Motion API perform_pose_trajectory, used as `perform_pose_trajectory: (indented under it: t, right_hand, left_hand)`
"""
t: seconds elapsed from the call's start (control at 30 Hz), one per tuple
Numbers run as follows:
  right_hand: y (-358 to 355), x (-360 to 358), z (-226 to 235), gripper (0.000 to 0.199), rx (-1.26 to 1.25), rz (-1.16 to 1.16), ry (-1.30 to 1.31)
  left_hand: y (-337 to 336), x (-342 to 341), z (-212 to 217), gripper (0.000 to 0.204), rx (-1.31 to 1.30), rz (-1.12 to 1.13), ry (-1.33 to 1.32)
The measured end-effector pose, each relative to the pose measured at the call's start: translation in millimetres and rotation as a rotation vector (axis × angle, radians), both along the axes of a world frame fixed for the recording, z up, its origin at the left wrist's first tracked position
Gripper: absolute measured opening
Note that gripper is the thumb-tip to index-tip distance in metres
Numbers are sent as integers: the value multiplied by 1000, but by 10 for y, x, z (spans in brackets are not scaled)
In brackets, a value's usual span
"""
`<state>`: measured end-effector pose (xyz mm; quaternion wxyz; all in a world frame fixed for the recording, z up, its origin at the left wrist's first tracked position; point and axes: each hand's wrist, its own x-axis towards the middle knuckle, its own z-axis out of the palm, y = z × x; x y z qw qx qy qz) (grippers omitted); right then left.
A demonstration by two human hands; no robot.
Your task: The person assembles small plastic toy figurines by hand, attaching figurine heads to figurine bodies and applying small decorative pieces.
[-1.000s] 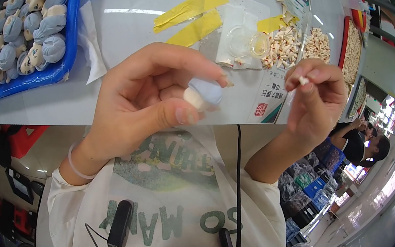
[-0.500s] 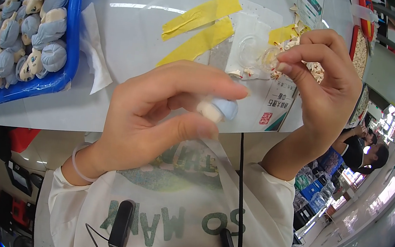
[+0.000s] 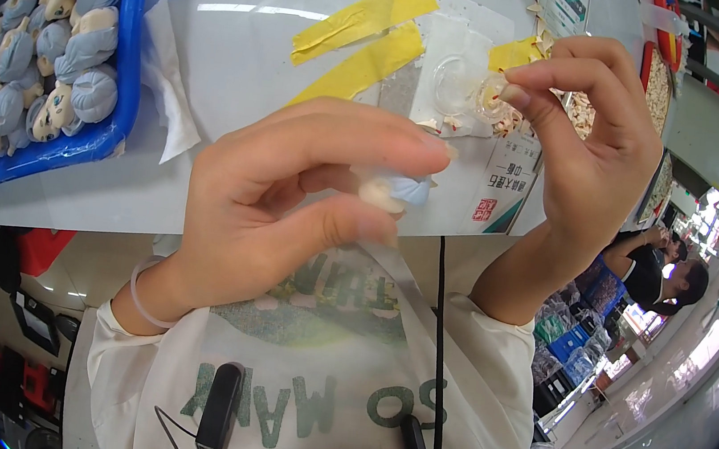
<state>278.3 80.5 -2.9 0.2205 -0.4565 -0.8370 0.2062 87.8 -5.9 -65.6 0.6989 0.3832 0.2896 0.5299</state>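
Observation:
My left hand is closed in front of my chest, thumb and fingers pinching a small doll head with pale blue hair and a cream-coloured face side. Its features are blurred and partly covered by my fingers. Farther right, my right hand pinches thumb and forefinger together at the rim of a small clear round dish. What that pinch holds, if anything, is too small to make out. Beside that dish lies another clear round shape on a white sheet. Small cream-and-red pieces are heaped behind my right hand.
A blue tray full of blue-haired doll heads stands at the left. White tissue lies beside it. Yellow tape strips stick to the table. A red bin of small pieces sits far right, and another person works beyond.
The right fingertips have shifted slightly away from me and left at the clear dish. My left hand has tilted a little, still holding the doll head.

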Motion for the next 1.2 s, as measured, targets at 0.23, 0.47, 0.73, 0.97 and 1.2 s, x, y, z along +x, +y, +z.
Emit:
perform_pose_trajectory:
  t: [0.23, 0.47, 0.73, 0.97, 1.2]
  right_hand:
    - [-373, -84, 10, 16, -113, 125, 521]
    - [-589, -294, -197, 16, -183, 35, 566]
    - [-646, -313, -94, 15, 153, 59, 365]
    - [-663, -323, -193, 15, 197, 36, 421]
    - [-631, -281, -203, 14, 38, 104, 416]
  left_hand:
    - [-37, 53, 12, 42, 86, 125, 116]
    - [-36, -26, 22, 42, 357, 153, 398]
    - [-96, 43, 41, 39, 477, 255, 505]
    - [-139, 98, 24, 38, 523, 324, 576]
    - [-101, 26, 24, 36, 481, 242, 683]
